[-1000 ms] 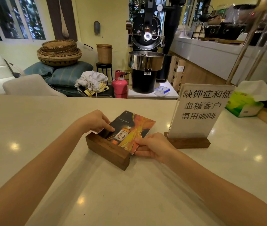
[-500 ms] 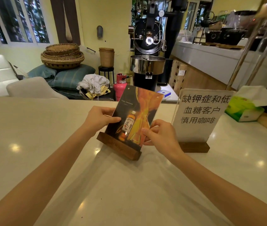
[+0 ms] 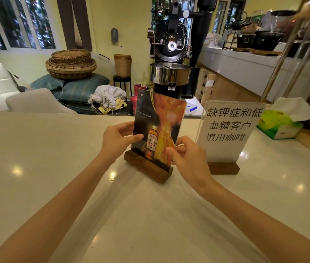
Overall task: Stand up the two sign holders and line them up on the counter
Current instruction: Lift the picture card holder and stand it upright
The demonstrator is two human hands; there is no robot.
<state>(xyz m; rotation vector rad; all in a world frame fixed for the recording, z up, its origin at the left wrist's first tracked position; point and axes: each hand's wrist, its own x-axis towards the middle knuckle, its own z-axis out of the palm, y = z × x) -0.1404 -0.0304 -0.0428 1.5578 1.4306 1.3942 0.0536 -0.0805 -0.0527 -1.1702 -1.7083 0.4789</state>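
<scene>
Nearest the camera, two bare forearms reach out over the pale counter (image 3: 36, 168) and meet at the whisky-advert sign holder (image 3: 158, 128). The right hand (image 3: 186, 160) pinches the lower right edge of the clear panel, thumb in front and fingers curled behind; the left hand (image 3: 116, 141) clamps the left edge the same way, thumb tip pressed flat on the picture. Gripping both edges low down keeps the tall panel from tipping while its wooden base (image 3: 148, 168) settles on the counter. That base sits skewed, its near end turned toward the person, so the holder stands upright but not yet square; whether the base lies fully flat is hard to tell from this angle.

Just beyond and to the right, the white sign holder with Chinese text (image 3: 230, 130) already stands on its own base, free of either hand. The two are close but apart, and their bases are at different angles, so lining up probably remains. Farther right lies a green tissue pack (image 3: 277, 126).
</scene>
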